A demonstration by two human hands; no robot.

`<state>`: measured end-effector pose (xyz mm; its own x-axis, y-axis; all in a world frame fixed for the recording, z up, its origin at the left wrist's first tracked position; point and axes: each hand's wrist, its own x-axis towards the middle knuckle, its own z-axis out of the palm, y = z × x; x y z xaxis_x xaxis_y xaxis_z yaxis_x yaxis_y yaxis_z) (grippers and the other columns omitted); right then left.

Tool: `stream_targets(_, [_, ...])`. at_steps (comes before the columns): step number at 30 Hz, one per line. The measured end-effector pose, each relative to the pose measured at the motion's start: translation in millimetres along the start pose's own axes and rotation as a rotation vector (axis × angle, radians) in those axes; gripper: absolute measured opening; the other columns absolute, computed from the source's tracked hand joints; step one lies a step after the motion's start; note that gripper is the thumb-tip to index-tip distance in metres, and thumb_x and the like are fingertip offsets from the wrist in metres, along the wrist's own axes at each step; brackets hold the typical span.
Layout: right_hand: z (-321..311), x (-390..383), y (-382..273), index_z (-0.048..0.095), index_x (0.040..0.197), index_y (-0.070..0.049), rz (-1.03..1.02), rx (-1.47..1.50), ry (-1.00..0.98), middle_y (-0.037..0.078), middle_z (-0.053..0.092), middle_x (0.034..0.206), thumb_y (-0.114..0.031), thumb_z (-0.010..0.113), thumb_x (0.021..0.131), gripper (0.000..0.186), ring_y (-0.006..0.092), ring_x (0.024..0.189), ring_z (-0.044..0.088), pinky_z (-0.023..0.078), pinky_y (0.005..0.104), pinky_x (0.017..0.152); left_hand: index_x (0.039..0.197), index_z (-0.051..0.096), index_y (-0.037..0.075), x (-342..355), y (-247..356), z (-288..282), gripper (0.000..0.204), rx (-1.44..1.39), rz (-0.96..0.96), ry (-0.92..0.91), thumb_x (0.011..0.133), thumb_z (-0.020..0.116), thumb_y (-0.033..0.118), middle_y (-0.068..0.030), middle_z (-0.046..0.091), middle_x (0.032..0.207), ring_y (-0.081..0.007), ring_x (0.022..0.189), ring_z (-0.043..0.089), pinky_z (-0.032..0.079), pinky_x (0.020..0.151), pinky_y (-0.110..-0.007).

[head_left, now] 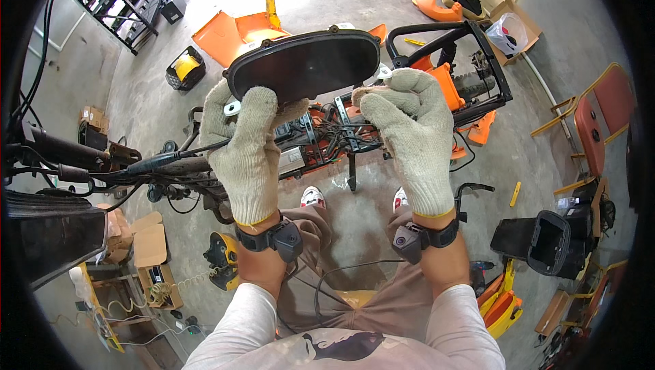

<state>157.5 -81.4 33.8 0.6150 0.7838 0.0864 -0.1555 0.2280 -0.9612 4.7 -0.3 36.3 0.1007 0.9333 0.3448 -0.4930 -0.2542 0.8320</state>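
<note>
In front of me is a long black instrument display (307, 63) with rounded ends, a dark glossy face and small screw tabs along its rim. My gloved left hand (247, 141) is closed on its lower left edge, thumb across the front. At the lower right corner, my gloved right hand (415, 124) grips it with bent fingers. A pale metal bracket with a hole shows beside each hand. Behind and below the display lies a stripped vehicle frame (348, 127) with exposed wires, a battery-like box and orange panels.
On the left, handlebars and cables (157, 162) reach toward my left wrist. Orange body panels (239, 32) and a black crate (185, 69) lie on the floor beyond. Red chairs (590, 134) and a black bin (546, 244) stand right. Yellow-black parts (224, 261) lie lower left.
</note>
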Motion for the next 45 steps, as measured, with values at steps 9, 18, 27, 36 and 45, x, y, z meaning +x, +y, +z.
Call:
stream_targets(9, [3,-3,-3,0.053,0.111,0.001,0.016,-0.023,0.009,0.014,0.073,0.100,-0.007,0.080,0.084,0.039,0.0135,0.090,0.070,0.057,0.0237,0.077,0.123,0.055,-0.003,0,-3,-6,0.038,0.018,0.013,0.010,0.092,0.069,0.014,-0.0171,0.069,0.109,-0.0262,0.087,0.074,0.063,0.079,-0.034])
stream_targets(18, [3,-4,4,0.055,0.110,0.000,0.048,0.090,0.012,0.012,0.072,0.100,-0.009,0.080,0.084,0.037,0.0113,0.089,0.068,0.056,0.0231,0.075,0.122,0.054,-0.005,1,-8,-12,0.038,0.024,0.065,-0.036,0.091,0.069,0.011,-0.0172,0.067,0.111,-0.0290,0.089,0.074,0.063,0.080,-0.039])
stream_targets(27, [5,-4,5,0.056,0.110,-0.004,0.116,0.202,-0.004,0.006,0.070,0.096,-0.004,0.079,0.084,0.034,0.0079,0.086,0.066,0.053,0.0197,0.073,0.120,0.057,-0.003,2,-10,-25,0.037,0.136,0.131,-0.056,0.087,0.073,0.007,-0.0171,0.067,0.112,-0.0265,0.097,0.071,0.062,0.083,-0.040])
stream_targets(36, [2,-2,6,0.058,0.103,-0.006,0.179,0.283,-0.073,0.001,0.070,0.089,-0.006,0.079,0.086,0.027,0.0029,0.075,0.063,0.047,0.0164,0.059,0.116,0.064,-0.002,0,0,-16,0.045,0.103,0.095,-0.041,0.077,0.085,0.007,-0.0078,0.069,0.107,-0.0114,0.091,0.064,0.056,0.079,-0.026])
stream_targets(45, [7,2,13,0.060,0.106,-0.004,0.090,0.146,0.013,0.003,0.070,0.092,-0.008,0.078,0.087,0.027,0.0051,0.079,0.064,0.052,0.0195,0.069,0.115,0.059,-0.003,1,-8,-21,0.035,0.078,0.097,-0.070,0.085,0.075,0.006,-0.0148,0.067,0.112,-0.0247,0.096,0.070,0.064,0.081,-0.044])
